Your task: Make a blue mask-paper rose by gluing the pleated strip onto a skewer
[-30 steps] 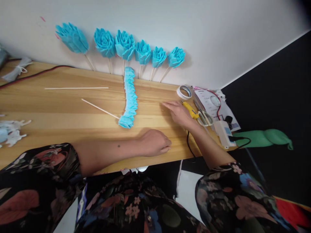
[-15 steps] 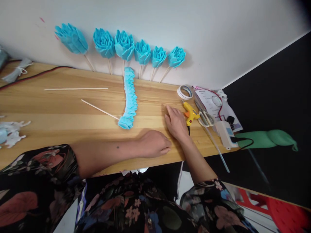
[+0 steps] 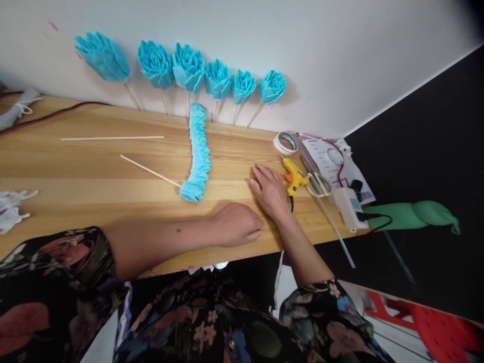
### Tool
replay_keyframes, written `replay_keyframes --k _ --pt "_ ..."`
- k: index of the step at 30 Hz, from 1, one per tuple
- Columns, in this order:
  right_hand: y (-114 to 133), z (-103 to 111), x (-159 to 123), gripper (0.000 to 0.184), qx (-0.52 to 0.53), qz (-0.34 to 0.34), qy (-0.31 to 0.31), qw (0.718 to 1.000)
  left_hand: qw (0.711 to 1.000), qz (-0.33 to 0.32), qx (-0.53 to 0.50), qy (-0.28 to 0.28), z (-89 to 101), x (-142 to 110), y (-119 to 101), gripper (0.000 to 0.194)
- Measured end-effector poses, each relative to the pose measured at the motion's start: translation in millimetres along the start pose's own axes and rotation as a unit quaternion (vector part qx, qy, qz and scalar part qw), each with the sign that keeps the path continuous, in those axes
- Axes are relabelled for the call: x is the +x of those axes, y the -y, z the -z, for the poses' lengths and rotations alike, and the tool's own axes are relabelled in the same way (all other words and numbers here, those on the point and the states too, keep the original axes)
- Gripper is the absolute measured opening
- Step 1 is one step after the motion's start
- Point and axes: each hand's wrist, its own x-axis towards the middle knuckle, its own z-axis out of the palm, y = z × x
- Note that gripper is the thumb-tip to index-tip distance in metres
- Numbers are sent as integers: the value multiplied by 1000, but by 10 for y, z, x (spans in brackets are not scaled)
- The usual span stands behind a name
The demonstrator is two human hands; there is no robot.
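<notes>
Beneath both hands, one wooden table (image 3: 94,181), light-grained, its far edge against a pale wall (image 3: 321,75). Against that wall, a row of six blue flowers (image 3: 188,70) on thin stems, leaning. Next in size, one pleated blue strip (image 3: 199,151), lying left of the right hand and beyond the left: long axis running from the wall side toward the person, gently bowed, near end joined to or touching a pale stick (image 3: 150,171) that slants away to the left (which of the two cannot be told).

Left hand (image 3: 240,223): nearer to the strip's near end, fingers curled under; contents, if any, hidden. Its forearm crosses the near side of the strip. Right hand (image 3: 270,190): palm down, fingers extended and close together, with nothing seen in its grasp.

Just beside the right hand, on its outer side, a yellow glue gun (image 3: 294,177), nozzle toward the wall. Farther right, white-handled scissors (image 3: 318,187); beyond the gun, a roll of tape (image 3: 281,149). Slimmest item: a loose stick (image 3: 113,138), lying crosswise left of the strip.
</notes>
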Motion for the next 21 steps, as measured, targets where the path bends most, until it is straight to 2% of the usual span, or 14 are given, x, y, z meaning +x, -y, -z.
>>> replay_keyframes --k 16,21 --pt "2 13 -10 46 24 3 -15 1000 999 -16 -26 -44 -63 -16 39 24" --pt "12 32 -8 47 22 -1 -10 1000 1000 -14 -9 -26 -41 -11 26 24"
